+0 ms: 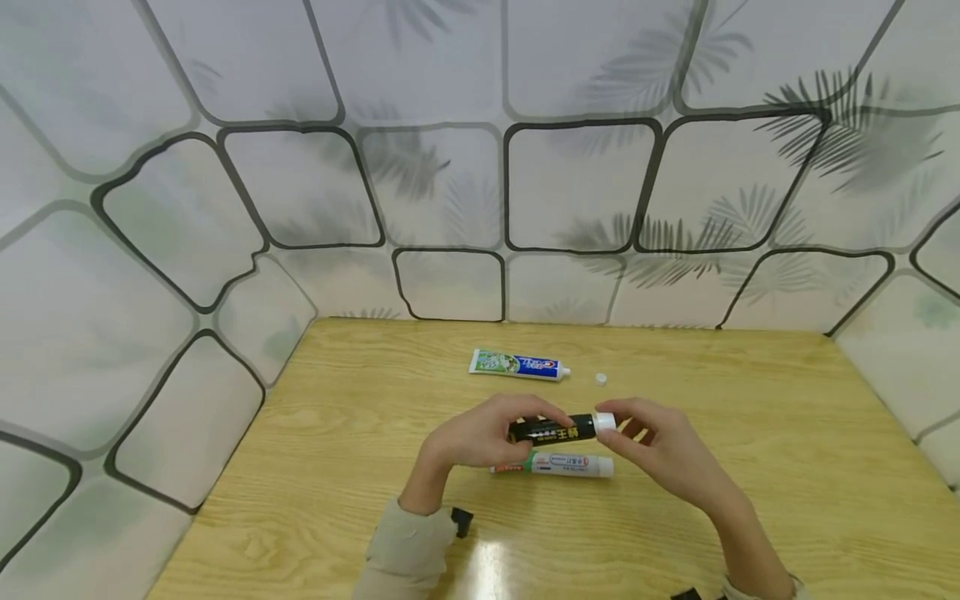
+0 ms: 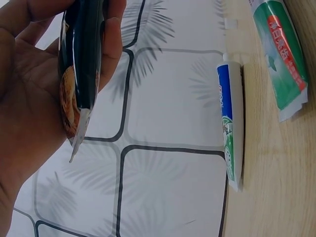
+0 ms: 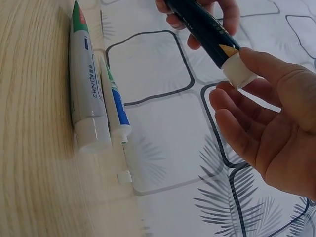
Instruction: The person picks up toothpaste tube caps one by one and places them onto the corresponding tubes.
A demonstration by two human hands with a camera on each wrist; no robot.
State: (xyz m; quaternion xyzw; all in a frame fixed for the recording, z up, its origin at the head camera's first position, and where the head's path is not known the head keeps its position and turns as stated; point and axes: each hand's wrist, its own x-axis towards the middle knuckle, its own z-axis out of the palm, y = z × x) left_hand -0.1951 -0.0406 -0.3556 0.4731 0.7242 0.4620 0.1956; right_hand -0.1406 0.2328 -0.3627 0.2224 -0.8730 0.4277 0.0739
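Observation:
A black tube [image 1: 547,430] with gold lettering is held level above the table, its white cap [image 1: 604,422] pointing right. My left hand [image 1: 480,433] grips the tube's body, fingers over the far side and thumb on the near side. The thumb and fingers of my right hand [image 1: 667,446] pinch the white cap, which sits at the tube's end. In the left wrist view, the crimped tail of the black tube [image 2: 81,74] shows below the palm. Beneath the hands lies a white and green toothpaste tube [image 1: 573,465] with its white cap on, partly hidden by the left hand.
Farther back lies a blue and green toothpaste tube [image 1: 517,365], its bare nozzle facing right. A small white cap [image 1: 601,379] lies just right of that nozzle. The wooden table [image 1: 337,400] meets patterned walls [image 1: 450,283] at the back and sides.

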